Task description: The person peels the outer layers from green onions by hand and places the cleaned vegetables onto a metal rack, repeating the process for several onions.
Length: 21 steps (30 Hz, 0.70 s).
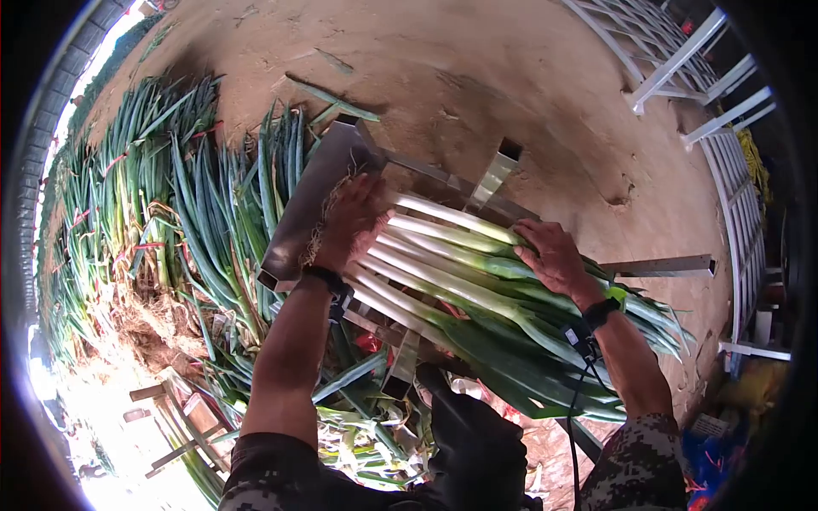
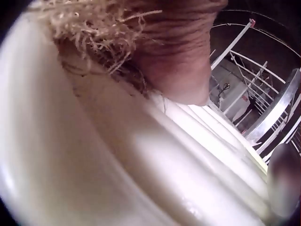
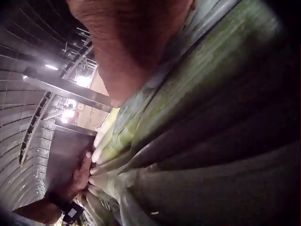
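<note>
A row of thick green onions point(image 1: 443, 281) lies across a metal frame, white root ends to the left and green leaves to the right. My left hand point(image 1: 354, 217) lies flat over the root ends beside an upright metal plate point(image 1: 311, 192). Stringy roots point(image 2: 99, 37) show by that hand in the left wrist view. My right hand point(image 1: 554, 255) holds the outermost stalk where white turns green, fingers on one side and thumb on the other. Close in the right wrist view, broad leaves point(image 3: 188, 108) run beneath that hand.
Large piles of green onions point(image 1: 145, 196), some tied with red bands, stand at left. Square metal posts point(image 1: 496, 175) rise beside the row. A white metal rack point(image 1: 724, 196) stands at right. Loose leaves point(image 1: 332, 98) lie on the dirt floor, and a black-gloved shape point(image 1: 473, 434) shows below.
</note>
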Each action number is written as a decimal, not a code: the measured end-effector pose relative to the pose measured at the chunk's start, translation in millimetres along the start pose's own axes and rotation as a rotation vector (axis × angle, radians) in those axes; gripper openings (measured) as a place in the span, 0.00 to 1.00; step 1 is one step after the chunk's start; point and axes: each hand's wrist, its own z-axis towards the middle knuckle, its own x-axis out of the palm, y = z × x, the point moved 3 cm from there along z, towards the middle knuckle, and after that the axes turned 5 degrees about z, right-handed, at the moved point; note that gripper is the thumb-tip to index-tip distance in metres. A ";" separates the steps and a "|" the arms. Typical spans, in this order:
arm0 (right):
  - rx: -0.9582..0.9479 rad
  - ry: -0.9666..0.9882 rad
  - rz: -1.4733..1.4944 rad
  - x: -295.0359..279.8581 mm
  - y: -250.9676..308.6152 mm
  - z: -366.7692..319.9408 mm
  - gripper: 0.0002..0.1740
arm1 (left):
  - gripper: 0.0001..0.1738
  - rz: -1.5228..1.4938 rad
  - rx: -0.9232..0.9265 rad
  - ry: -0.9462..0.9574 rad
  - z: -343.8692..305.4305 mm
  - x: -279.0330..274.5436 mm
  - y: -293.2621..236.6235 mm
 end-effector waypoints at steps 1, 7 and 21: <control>0.017 0.025 0.017 1.3 -1.6 -2.5 0.24 | 0.32 0.018 -0.001 -0.012 0.5 -1.1 0.0; 0.087 0.132 0.136 2.8 -2.5 -0.4 0.30 | 0.36 0.044 -0.022 0.001 3.6 -2.7 1.1; 0.094 0.237 -0.163 3.5 37.0 -12.2 0.76 | 0.44 0.014 -0.108 -0.015 -0.5 -5.7 -12.1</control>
